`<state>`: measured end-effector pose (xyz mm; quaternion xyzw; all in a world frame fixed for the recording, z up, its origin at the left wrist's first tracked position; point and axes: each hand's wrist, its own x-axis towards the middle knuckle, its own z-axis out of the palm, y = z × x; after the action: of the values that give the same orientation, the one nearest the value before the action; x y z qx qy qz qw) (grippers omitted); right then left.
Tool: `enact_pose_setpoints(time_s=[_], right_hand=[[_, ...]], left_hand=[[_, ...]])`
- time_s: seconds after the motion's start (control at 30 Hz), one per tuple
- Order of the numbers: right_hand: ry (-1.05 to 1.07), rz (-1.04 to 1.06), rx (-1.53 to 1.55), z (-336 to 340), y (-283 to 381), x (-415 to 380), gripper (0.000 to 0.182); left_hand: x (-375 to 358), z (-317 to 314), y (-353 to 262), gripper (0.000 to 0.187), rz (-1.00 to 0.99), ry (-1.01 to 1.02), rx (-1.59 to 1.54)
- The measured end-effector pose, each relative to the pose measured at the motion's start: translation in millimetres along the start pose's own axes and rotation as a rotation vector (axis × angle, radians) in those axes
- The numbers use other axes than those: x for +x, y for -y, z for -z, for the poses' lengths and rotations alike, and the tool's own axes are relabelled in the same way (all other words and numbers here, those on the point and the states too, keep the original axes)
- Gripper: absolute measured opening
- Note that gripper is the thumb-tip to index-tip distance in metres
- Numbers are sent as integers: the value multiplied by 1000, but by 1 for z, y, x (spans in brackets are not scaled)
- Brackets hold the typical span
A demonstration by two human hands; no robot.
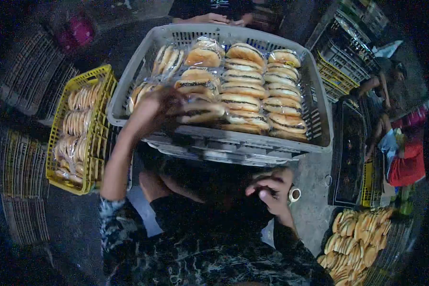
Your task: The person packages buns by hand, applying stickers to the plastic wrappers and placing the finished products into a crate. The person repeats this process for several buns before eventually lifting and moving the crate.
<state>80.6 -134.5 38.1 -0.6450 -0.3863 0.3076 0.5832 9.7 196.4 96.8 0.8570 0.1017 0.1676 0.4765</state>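
A large grey plastic crate [315,102] in front of me holds rows of filled buns [243,90] in clear plastic bags. At its near left part, my left hand [161,106] is blurred by motion and closed on a bagged pack of buns [201,111], which is blurred too. The fingertips on that pack are hard to make out. Below the crate's near edge, close to my body, my right hand [274,189] has loosely bent fingers held apart, with nothing visible in them.
A yellow crate [108,78] of bagged buns stands at left. Loose buns [357,238] are piled lower right. Dark trays [348,157] and stacked crates [341,66] stand at right, near another person [383,93]. Someone else's hands [219,19] show beyond the grey crate.
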Motion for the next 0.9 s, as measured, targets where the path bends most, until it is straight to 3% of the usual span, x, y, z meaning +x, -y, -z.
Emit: enact_pose_setpoints(time_s=[0.03,0.07,0.13,0.2,0.23,0.27,0.33,0.4,0.43,0.47,0.53,0.57,0.6,0.67,0.73,0.77,0.8,0.87,0.9], right_hand=[[152,-26,287,-4,-17,5,57],[297,-53,578,-7,-26,11,66],[192,-80,887,-32,8,29,78],[58,-103,1153,-43,-1,42,68],[-27,-181,830,-38,5,42,55],[-71,-134,698,-45,15,43,46],[-89,-60,375,-57,-8,23,44],[-37,-97,252,-61,-21,11,39],[7,-108,136,-62,-24,7,34],[5,-116,140,-62,-25,8,34],[-259,205,-176,-57,-21,14,24],[-237,389,-350,-53,-11,22,17],[-261,379,-351,-51,-8,19,17],[-427,-38,-129,-46,-5,11,16],[-473,-24,42,-36,-6,9,15],[-274,-71,84,-34,-5,6,16],[-78,-123,133,-35,-4,2,18],[-92,-32,320,-33,-11,8,24],[-119,-177,578,-32,-10,8,22]], left_hand=[[-18,-1,-5,20,75,-106,-392],[-35,-7,-17,19,-50,-109,-287],[-57,-23,-28,20,-175,-78,-208],[-71,-37,-27,35,-962,160,658],[-82,-50,-22,35,-966,171,631],[-95,-68,-9,42,-787,89,284],[-128,-111,28,61,-356,-87,-387],[-148,-140,42,83,118,-273,-1010],[-149,-140,32,83,131,-278,-1014],[-149,-136,17,85,198,-144,-929],[-151,-136,7,86,271,20,-842],[-152,-139,6,85,254,101,-899],[-152,-141,5,84,236,185,-955],[-151,-147,15,85,245,182,-1033],[-138,-156,29,86,223,37,-1202],[-135,-164,47,87,71,6,-1123],[-128,-163,44,87,81,11,-1123],[-117,-156,35,78,112,174,-1274],[-120,-157,33,74,185,228,-1381]])
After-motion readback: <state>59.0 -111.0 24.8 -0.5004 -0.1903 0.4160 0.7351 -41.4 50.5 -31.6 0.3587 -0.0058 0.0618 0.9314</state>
